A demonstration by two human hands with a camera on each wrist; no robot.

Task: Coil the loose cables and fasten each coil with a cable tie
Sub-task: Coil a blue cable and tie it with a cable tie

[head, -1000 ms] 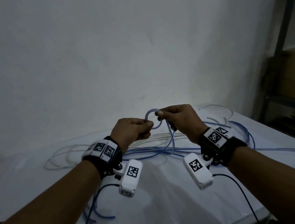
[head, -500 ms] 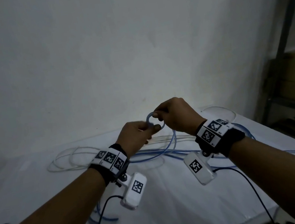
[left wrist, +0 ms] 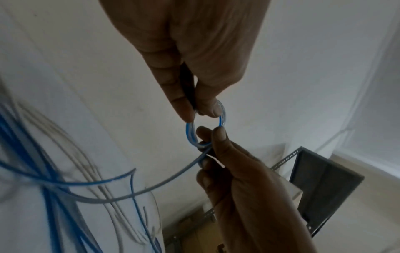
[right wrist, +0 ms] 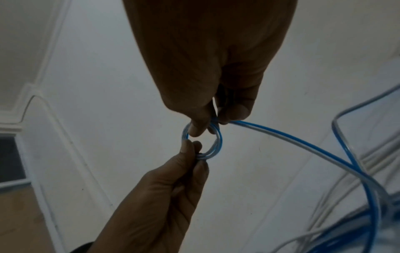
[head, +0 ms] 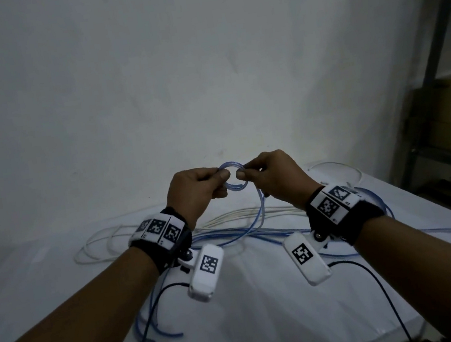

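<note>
Both hands are raised above the table (head: 269,324), in open air in front of the bare wall (head: 176,76), holding a small coil (head: 232,177) of blue cable between them. The left hand (head: 195,194) pinches the coil's left side between thumb and forefinger; the right hand (head: 273,177) pinches its right side the same way, fingers curled around the strands. In the right wrist view the coil (right wrist: 203,142) shows several turns lying together, clamped at two opposite points of the ring.

From the coil, under the right hand, the blue cable (head: 262,212) drops clear to the table and joins loose blue loops lying below and behind the wrists. A white cable (head: 140,235) lies in long loops on the table beyond the blue one, toward the wall. Some blue strands run toward the table's near edge below the left forearm, and others trail along its right edge.

Right of the table stands a metal rack (head: 443,82) holding cardboard boxes, a gap between it and the table's edge. Thin black leads from the wrist cameras hang over the near side of the table.
</note>
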